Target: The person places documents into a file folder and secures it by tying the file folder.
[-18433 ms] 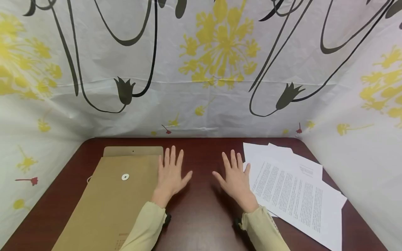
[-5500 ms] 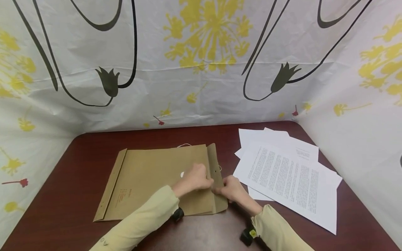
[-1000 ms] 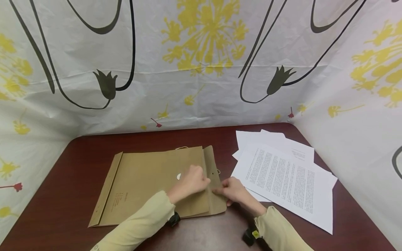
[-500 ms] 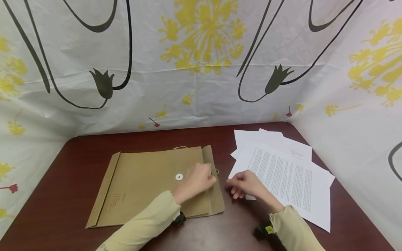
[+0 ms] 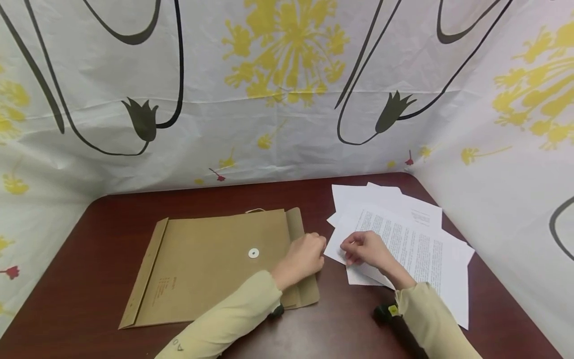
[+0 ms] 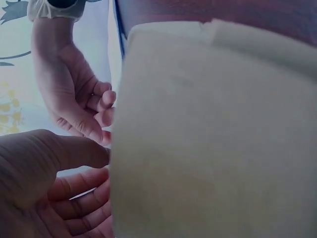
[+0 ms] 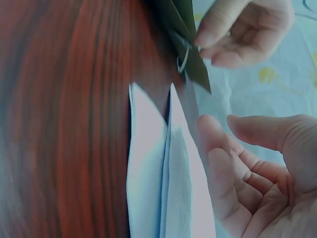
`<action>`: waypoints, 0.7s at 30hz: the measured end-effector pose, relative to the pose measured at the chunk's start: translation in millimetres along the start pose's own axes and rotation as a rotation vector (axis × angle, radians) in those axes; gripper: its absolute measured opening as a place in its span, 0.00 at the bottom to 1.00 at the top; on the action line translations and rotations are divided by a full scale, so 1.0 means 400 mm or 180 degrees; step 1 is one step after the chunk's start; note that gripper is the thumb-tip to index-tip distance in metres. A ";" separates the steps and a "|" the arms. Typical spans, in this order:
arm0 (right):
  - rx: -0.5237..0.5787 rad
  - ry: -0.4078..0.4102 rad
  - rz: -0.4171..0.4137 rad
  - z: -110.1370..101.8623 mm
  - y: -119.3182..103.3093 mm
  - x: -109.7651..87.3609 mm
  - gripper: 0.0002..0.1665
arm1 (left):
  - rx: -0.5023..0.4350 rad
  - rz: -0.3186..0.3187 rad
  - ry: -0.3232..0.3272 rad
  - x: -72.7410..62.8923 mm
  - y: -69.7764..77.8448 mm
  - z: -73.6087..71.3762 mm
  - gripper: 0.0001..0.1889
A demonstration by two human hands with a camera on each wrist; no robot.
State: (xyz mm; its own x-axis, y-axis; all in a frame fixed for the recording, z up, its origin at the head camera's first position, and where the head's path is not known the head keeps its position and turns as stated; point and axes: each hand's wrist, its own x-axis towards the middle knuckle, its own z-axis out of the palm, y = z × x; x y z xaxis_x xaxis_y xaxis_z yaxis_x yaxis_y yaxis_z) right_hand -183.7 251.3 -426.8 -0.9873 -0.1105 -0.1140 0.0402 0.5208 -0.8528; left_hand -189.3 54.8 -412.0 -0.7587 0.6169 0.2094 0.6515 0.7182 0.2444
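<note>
A brown string-tie document envelope [image 5: 211, 254] lies crosswise on the table, its flap [image 5: 309, 291] folded out to the right. Over the flap's outer edge is my left hand [image 5: 304, 257], fingers loosely curled; no held thing shows, though the envelope hides its fingertips in the left wrist view. My right hand [image 5: 367, 248] hovers at the left corner of the printed sheets [image 5: 448, 271]. In the right wrist view its thumb and fingers stand apart beside the raised paper edges [image 7: 143, 158], with a gap between. A white string loop [image 7: 183, 62] hangs by the flap.
The sheets overlap in a loose fan at the right of the dark red-brown table [image 5: 58, 269]. A white button [image 5: 253, 253] sits on the envelope. A patterned white curtain [image 5: 202, 99] surrounds the table's back and sides.
The envelope was turned from lengthwise to crosswise earlier. In the last second my right hand has left the flap and moved right to the sheets; my left hand has shifted right across the flap.
</note>
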 end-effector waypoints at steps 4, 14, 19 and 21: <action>-0.0115 0.0111 0.0000 -0.022 0.016 0.007 0.08 | 0.0095 -0.0018 0.0022 0.007 0.009 0.016 0.06; -0.0743 0.0580 -0.0219 -0.104 0.043 0.033 0.08 | 0.0531 0.0141 0.0099 0.030 0.032 0.045 0.07; -0.1367 0.0810 -0.0417 -0.150 0.053 0.058 0.09 | 0.0621 0.0120 -0.0035 0.038 0.048 0.048 0.08; -0.1476 0.0771 -0.0378 -0.167 0.055 0.067 0.11 | 0.0666 0.0128 -0.0103 0.041 0.055 0.050 0.08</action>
State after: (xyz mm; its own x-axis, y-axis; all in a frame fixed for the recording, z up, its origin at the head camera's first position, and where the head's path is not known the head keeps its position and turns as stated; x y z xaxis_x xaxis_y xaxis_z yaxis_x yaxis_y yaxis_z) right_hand -219.4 316.5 -414.7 -0.9903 -0.0214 0.1371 -0.0919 0.8419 -0.5317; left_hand -187.4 87.2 -422.2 -0.7339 0.6540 0.1836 0.6696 0.7419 0.0340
